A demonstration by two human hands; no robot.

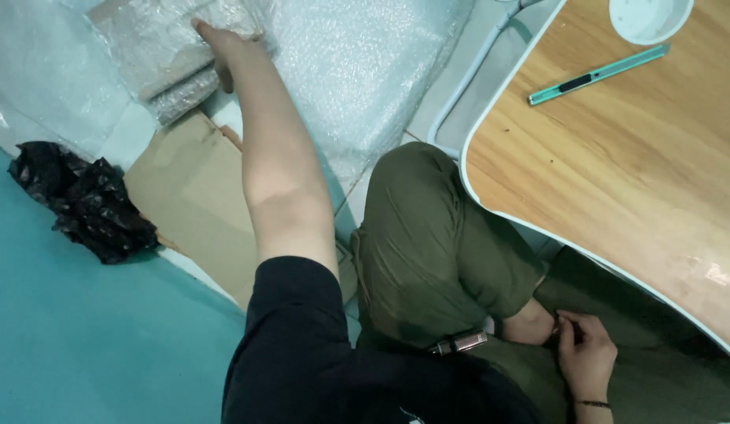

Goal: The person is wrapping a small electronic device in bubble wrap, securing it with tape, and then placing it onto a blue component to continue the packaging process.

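My left hand (222, 43) reaches far out to the upper left and rests on a bundle wrapped in bubble wrap (165, 55) that lies on the floor. The fingers are mostly hidden behind the wrap, so the grip is unclear. My right hand (586, 353) sits low in my lap at the bottom right, fingers curled near my olive-green trouser leg (436, 235), pinching something small that I cannot make out.
A wooden table (640, 180) with a white rim fills the right side, bearing a green utility knife (599, 74) and a white round dish (649, 17). Flat cardboard (196, 204), a black crumpled bag (86, 200), more bubble wrap (357, 71) and teal floor (82, 338) lie left.
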